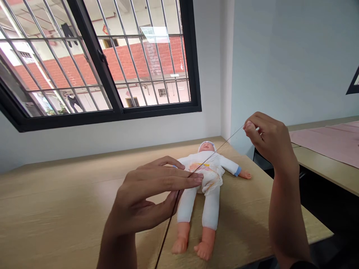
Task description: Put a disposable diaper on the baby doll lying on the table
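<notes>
Fingers of the right hand (269, 140) pinch a dark strand (168, 224); those of the left hand (146, 190), nearly straight, clasp it between them. It slants above the doll (211, 211) on the table (56, 213).

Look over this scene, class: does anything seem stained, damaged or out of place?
The doll lying on the table has uneven orange marks across the front of its white clothes, odd against the white; print or stain, I cannot tell. Otherwise, nothing stands out.
</notes>
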`<state>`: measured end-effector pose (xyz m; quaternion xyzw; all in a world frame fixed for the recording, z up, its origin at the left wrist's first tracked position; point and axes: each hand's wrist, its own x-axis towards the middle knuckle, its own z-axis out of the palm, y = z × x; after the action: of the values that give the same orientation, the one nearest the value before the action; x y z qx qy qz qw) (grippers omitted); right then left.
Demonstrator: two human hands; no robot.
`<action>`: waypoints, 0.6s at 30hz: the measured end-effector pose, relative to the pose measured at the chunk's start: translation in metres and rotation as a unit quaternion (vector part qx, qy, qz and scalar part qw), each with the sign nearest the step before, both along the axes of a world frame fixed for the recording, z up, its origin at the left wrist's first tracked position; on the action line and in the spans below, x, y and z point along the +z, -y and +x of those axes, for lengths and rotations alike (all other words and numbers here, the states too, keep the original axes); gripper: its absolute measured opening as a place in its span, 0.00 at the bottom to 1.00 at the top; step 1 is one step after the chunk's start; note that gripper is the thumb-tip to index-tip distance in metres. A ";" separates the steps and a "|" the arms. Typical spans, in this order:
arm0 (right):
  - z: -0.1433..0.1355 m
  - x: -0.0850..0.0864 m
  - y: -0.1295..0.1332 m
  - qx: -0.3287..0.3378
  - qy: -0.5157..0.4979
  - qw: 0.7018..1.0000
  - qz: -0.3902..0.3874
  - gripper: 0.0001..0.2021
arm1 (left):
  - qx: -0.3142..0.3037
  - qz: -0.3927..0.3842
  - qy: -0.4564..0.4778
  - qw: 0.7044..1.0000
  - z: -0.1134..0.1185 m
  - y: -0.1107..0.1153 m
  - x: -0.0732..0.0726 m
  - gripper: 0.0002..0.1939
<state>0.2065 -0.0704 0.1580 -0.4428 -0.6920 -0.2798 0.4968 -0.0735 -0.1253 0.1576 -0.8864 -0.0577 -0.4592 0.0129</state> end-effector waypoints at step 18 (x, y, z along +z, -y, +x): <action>0.006 0.001 0.002 -0.001 -0.010 1.000 0.008 0.12 | 0.027 -0.003 0.002 1.000 0.000 0.001 0.000 0.20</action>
<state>0.2123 -0.0723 0.1589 -0.4423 -0.6844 -0.2810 0.5070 -0.0735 -0.1263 0.1573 -0.8836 -0.0833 -0.4603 0.0227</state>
